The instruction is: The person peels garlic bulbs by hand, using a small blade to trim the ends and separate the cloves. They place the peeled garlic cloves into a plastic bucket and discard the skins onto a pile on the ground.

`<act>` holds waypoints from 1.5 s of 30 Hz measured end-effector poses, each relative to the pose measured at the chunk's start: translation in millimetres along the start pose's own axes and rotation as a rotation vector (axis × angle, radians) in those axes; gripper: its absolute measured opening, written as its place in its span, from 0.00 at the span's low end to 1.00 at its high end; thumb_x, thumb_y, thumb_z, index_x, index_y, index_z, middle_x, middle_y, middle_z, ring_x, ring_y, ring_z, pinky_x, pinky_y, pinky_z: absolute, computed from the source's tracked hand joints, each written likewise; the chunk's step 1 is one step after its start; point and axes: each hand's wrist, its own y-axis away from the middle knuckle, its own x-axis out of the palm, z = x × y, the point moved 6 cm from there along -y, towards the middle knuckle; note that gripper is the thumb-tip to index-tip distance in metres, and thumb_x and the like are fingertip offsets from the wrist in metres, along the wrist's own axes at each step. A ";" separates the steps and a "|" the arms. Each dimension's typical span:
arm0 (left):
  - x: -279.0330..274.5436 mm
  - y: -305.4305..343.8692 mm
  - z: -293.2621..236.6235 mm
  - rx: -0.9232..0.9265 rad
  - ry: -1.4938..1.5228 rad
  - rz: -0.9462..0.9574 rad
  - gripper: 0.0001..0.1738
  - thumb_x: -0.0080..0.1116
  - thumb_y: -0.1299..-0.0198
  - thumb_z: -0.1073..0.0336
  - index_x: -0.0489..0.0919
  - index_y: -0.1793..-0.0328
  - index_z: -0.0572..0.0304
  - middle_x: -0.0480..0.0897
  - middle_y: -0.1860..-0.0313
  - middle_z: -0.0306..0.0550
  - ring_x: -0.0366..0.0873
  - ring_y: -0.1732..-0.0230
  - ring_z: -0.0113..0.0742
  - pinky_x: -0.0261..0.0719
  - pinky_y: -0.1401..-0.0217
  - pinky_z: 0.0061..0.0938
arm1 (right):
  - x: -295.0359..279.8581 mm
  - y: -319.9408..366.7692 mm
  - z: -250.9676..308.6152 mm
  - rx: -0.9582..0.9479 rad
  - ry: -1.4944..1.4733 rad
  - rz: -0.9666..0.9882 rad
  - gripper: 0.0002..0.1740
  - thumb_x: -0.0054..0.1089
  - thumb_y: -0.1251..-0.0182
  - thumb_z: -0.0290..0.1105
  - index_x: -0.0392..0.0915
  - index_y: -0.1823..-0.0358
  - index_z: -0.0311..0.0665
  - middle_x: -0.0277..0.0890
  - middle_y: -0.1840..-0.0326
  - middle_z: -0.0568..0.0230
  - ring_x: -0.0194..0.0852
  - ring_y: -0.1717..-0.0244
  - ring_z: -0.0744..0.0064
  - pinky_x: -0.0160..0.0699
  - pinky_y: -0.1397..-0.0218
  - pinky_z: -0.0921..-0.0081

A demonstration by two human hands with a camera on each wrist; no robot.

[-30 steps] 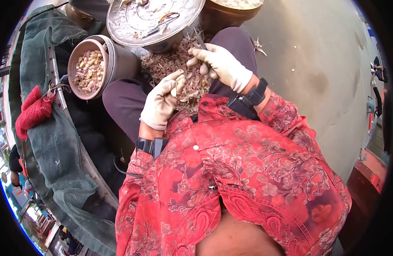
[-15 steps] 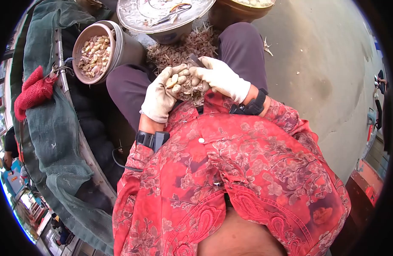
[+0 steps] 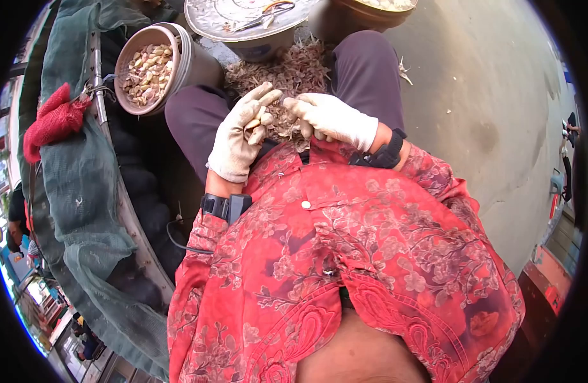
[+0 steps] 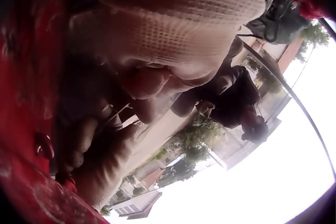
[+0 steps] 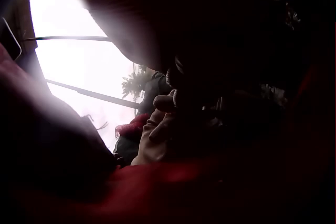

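In the head view my gloved left hand (image 3: 237,137) curls its lower fingers round pale garlic cloves (image 3: 258,121), with the index finger extended. Close on its right, my gloved right hand (image 3: 337,119) has curled fingers; the dark tool it gripped in the earlier views is hidden now. Dry garlic husks (image 3: 286,67) lie between the knees, beyond the hands. The left wrist view shows the left glove (image 4: 168,29) above and the right glove (image 4: 107,169) below. In the dark right wrist view, the left glove (image 5: 155,137) is partly visible.
A tilted tub of cloves (image 3: 148,71) stands left of the knees. Ahead are a round lid (image 3: 207,22) with orange-handled scissors (image 3: 265,15) on it and a brown tub (image 3: 351,20). A red net bag (image 3: 54,121) hangs on green netting (image 3: 83,198) at the left.
The left index finger has straightened, and fewer cloves show in that hand than half a second ago. The right hand has turned, hiding the dark tool. The hands came closer together over the last second.
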 end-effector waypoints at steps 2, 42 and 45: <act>6.6 1.3 -2.3 0.000 -0.011 0.051 0.31 0.52 0.33 0.65 0.61 0.28 0.72 0.73 0.36 0.62 0.77 0.66 0.21 0.66 0.78 0.08 | 4.2 -0.5 -4.4 0.008 0.033 0.031 0.26 0.43 0.27 0.56 0.76 0.61 0.39 0.71 0.78 0.71 0.63 0.82 0.82 0.61 0.79 0.80; 3.5 7.9 2.7 -0.023 -0.282 -0.007 0.19 0.53 0.31 0.62 0.73 0.42 0.69 0.78 0.54 0.42 0.71 0.65 0.21 0.65 0.71 0.11 | 12.6 -7.4 -9.3 -0.044 -0.324 0.184 0.20 0.47 0.24 0.49 0.75 0.64 0.39 0.60 0.84 0.80 0.48 0.87 0.88 0.46 0.84 0.85; 1.5 5.7 2.3 -0.013 -0.221 -0.045 0.17 0.56 0.33 0.65 0.74 0.43 0.69 0.80 0.59 0.41 0.73 0.65 0.22 0.67 0.71 0.11 | 10.1 -5.7 -7.3 -0.049 -0.274 0.173 0.21 0.47 0.25 0.50 0.75 0.64 0.39 0.60 0.84 0.80 0.48 0.87 0.88 0.46 0.84 0.85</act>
